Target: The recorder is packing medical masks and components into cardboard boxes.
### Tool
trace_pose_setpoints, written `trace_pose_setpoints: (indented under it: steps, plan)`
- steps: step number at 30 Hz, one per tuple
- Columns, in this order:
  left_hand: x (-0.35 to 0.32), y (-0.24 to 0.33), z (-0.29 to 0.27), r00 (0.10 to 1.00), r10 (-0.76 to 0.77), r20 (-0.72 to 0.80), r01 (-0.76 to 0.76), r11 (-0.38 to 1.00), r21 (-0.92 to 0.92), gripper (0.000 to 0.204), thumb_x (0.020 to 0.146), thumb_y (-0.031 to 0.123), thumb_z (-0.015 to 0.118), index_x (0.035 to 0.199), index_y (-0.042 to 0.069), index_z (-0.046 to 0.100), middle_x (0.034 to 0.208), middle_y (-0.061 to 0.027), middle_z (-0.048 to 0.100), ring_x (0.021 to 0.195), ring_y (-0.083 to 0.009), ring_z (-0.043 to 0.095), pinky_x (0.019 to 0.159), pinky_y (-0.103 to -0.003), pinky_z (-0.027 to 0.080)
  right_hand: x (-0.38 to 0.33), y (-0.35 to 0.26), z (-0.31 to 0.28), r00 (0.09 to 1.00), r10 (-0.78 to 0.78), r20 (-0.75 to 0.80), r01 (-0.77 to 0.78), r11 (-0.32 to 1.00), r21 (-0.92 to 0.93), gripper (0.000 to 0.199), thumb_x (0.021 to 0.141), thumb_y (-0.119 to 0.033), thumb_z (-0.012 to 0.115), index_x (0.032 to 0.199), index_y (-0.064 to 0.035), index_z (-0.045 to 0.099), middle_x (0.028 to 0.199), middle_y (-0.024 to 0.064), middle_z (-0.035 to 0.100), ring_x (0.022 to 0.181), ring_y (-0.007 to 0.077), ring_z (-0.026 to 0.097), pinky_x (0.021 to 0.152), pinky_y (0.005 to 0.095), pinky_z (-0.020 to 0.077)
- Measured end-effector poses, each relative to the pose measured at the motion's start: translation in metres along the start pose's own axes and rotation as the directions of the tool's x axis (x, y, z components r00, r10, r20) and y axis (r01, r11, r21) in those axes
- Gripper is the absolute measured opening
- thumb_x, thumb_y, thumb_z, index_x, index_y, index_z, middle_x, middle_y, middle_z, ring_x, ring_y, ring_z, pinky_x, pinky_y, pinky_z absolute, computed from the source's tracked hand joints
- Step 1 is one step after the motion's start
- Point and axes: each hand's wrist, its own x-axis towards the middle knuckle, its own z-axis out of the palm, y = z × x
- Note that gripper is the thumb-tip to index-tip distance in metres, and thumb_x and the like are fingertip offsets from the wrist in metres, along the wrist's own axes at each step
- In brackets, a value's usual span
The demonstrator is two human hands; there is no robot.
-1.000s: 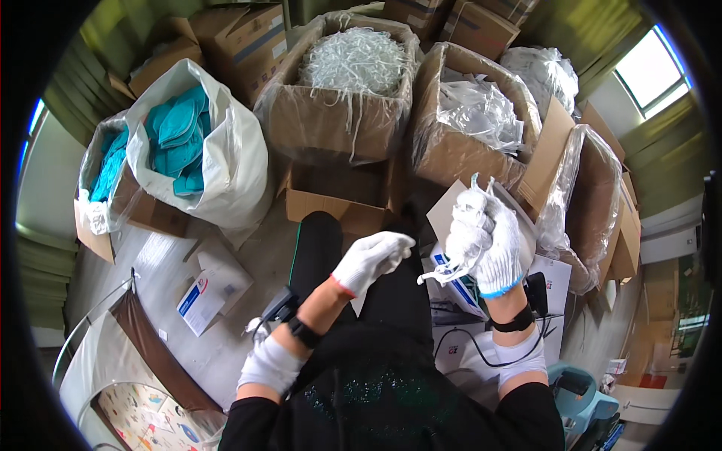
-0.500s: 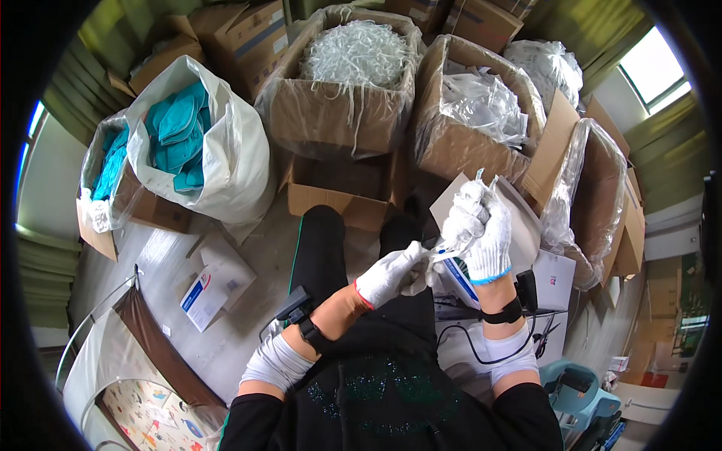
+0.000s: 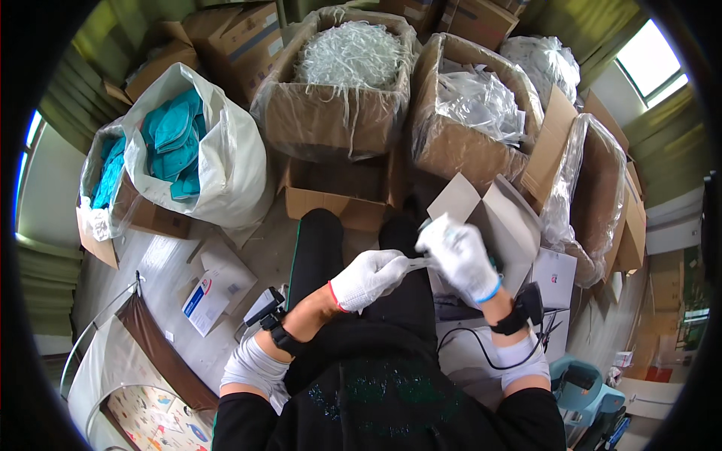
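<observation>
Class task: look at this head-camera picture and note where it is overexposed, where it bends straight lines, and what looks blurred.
Head view: the bright window at upper right is blown out to white; the fisheye bends the brown cardboard boxes toward a black rim; the white-gloved right hand is slightly smeared, and the small pale item it shares with the white-gloved left hand is too blurred to identify.

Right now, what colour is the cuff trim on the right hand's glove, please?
Blue, on the right hand, in the head view.

The left hand [image 3: 370, 276] has moved across from the knee to meet the right hand [image 3: 460, 257]. The right hand has dropped lower, and both now pinch a thin white strip [image 3: 418, 262] between them.
</observation>
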Motion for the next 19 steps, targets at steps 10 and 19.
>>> trace_pose_setpoints:
  steps: [10,19]
  plan:
    - [-0.043,-0.021,-0.004,0.982,0.026,0.186,-0.073,0.966,0.247,0.029,0.103,0.026,0.053,0.091,0.001,0.062,0.067,0.0018,0.048,0.068,-0.0061,0.043,0.062,-0.028,0.044,-0.043,-0.023,0.040,0.864,0.057,0.500,-0.110,0.991,0.079,0.011,0.086,-0.010,0.066,0.076,-0.0052,0.062,0.072,0.0072,0.061,0.066,0.0183,0.061,0.060,0.0282,0.0475]
    - [-0.070,0.017,0.001,0.860,0.078,0.504,-0.221,0.948,0.230,0.028,0.098,0.015,0.056,0.074,0.001,0.048,0.064,-0.0068,0.040,0.061,-0.0134,0.041,0.061,-0.030,0.040,-0.045,-0.074,-0.006,0.704,-0.241,0.668,0.428,0.894,-0.129,0.025,0.064,-0.035,0.079,0.082,-0.0216,0.068,0.068,0.0012,0.058,0.062,0.0260,0.062,0.055,0.0370,0.0477]
